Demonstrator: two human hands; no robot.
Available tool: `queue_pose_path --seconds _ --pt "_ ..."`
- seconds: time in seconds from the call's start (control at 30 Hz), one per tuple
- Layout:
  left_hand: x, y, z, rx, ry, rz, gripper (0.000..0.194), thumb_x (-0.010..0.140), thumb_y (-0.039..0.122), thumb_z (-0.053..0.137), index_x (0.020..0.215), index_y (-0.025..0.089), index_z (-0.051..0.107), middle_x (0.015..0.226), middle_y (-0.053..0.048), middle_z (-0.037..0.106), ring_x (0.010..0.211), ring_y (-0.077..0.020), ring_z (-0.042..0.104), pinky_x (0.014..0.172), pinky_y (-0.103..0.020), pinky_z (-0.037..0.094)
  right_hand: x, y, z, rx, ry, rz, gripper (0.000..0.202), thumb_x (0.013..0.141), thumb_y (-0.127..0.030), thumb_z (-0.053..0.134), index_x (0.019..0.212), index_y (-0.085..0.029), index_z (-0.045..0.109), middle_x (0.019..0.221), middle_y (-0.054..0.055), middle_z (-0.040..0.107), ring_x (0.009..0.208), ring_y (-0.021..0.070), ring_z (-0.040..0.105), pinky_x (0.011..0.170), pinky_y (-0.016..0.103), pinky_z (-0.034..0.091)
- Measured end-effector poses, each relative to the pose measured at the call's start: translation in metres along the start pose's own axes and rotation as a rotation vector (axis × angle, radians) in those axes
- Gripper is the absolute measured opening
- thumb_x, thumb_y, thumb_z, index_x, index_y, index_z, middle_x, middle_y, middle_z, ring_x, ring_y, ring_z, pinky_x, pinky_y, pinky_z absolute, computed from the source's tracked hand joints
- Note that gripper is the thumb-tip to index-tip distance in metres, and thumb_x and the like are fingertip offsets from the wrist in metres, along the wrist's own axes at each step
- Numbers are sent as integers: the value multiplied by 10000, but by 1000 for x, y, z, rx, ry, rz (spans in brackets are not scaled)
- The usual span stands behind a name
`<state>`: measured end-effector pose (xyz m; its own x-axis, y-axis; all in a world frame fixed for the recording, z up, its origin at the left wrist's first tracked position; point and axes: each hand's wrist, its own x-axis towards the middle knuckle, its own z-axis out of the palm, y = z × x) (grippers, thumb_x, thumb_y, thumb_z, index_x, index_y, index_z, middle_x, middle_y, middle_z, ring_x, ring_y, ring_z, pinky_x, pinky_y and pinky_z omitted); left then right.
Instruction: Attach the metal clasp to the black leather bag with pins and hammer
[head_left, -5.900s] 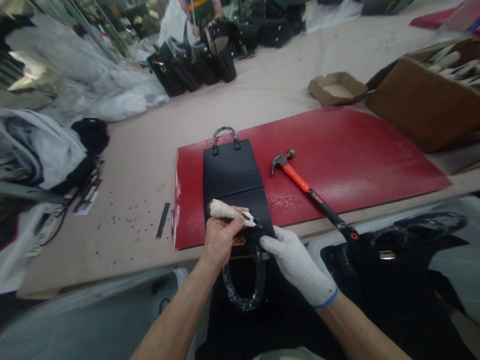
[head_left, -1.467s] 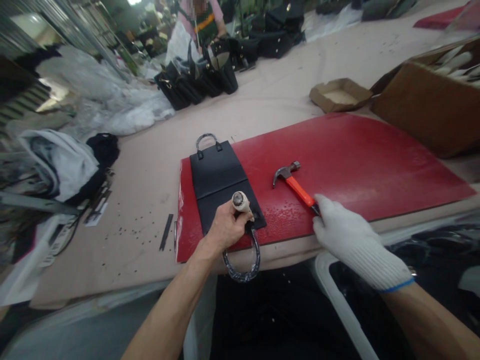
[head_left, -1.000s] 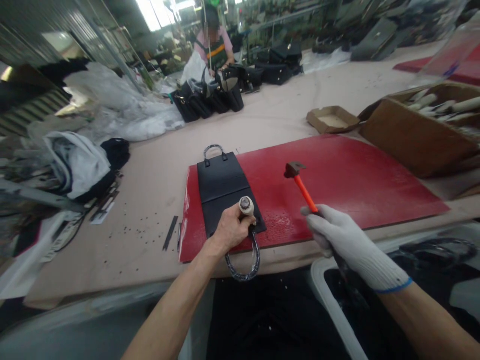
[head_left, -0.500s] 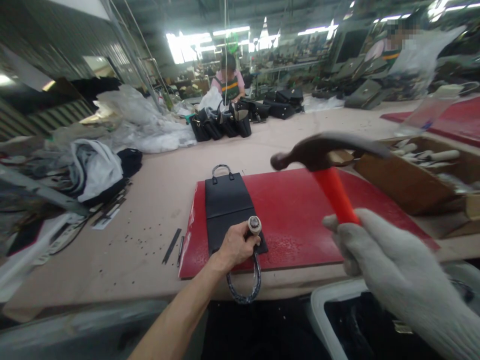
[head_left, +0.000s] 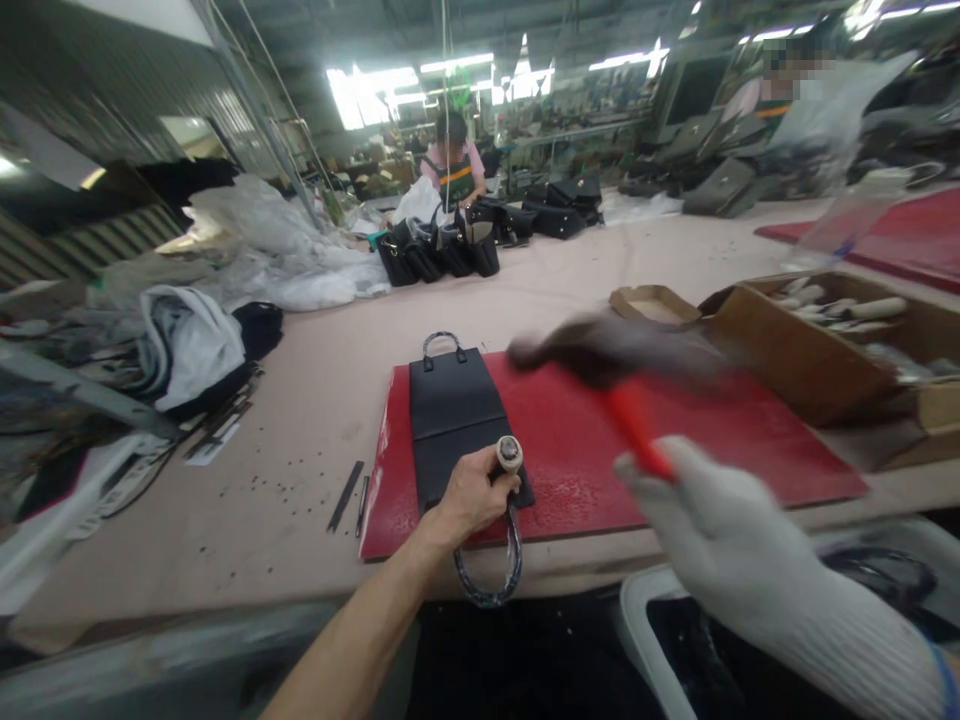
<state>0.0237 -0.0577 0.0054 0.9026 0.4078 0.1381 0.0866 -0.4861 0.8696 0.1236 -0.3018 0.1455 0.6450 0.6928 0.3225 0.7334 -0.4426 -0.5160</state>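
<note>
Workshop tabletop [head_left: 300,400], red board [head_left: 750,440] on it — my left hand [head_left: 471,492] clamps the punch [head_left: 509,455] upright on the black bag [head_left: 457,420], hammer [head_left: 622,360] (blurred) clenched in my gloved right hand [head_left: 735,540] at three o'clock. I fear a glancing blow striking my knuckles.

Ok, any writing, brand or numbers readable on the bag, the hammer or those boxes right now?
None can be read.
Black bag: plain panels, no mark visible.
Hammer: motion-blurred, nothing legible.
Cardboard box: bare sides, no print.
Papers at the table's left edge: too small and blurred.
</note>
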Motion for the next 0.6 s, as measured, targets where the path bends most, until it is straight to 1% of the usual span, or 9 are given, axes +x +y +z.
queue_pose_path --seconds 0.07,0.1,0.27,0.33,0.37,0.43,0.47,0.53,0.6 --pt "0 2 -1 -2 -4 -1 74 797 124 637 816 195 644 780 5 710 744 -171 654 737 -272 474 -5 15 10 -165 -177 -39 325 981 -508 453 795 -264 562 606 34 629 508 214 587 512 319 371" --pt "0 4 -2 2 -4 2 73 795 126 637 814 196 643 781 4 710 746 -173 653 738 -274 474 -6 24 13 -222 -223 -33 297 974 -480 472 795 -261 565 616 36 642 532 223 609 522 317 366" --pt "1 11 -4 42 -7 10 102 773 98 651 807 194 644 789 3 715 769 -187 656 751 -285 480 -2 68 32 -497 -238 127 270 1014 -398 447 906 -217 614 688 58 670 593 230 646 556 315 347" --pt "1 11 -4 56 -9 4 101 775 100 658 817 191 645 801 -1 712 779 -188 652 758 -289 481 2 79 48 -576 -239 165 282 1029 -349 423 986 -183 647 811 98 702 635 236 655 576 325 372" --pt "1 10 -4 62 -9 2 94 782 110 662 829 189 646 811 -4 710 787 -189 650 765 -293 482 4 82 58 -588 -227 148 288 1029 -322 418 1050 -164 659 905 125 716 689 247 669 609 337 408" --pt "1 7 -4 73 -9 2 78 801 138 667 858 187 650 831 -10 708 800 -189 644 778 -298 483 5 80 83 -552 -164 41 318 1017 -287 440 1196 -133 653 1110 175 706 872 286 685 762 394 489" --pt "1 6 -4 80 -5 6 71 808 153 670 867 187 649 837 -11 705 802 -188 639 781 -298 482 4 75 96 -497 -127 -30 345 1008 -284 464 1256 -121 639 1197 192 686 983 310 672 868 434 498" --pt "-1 2 -5 100 8 12 61 822 187 677 874 189 645 835 -10 695 791 -182 629 771 -291 478 2 61 122 -327 -104 -152 397 984 -295 525 1321 -108 620 1318 202 646 1164 340 613 1041 491 452" --pt "-3 0 -4 109 16 7 64 839 218 679 887 196 642 840 -11 694 787 -181 631 761 -285 481 0 46 145 -183 -143 -213 430 953 -273 567 1350 -113 616 1379 192 624 1260 347 567 1139 521 390"
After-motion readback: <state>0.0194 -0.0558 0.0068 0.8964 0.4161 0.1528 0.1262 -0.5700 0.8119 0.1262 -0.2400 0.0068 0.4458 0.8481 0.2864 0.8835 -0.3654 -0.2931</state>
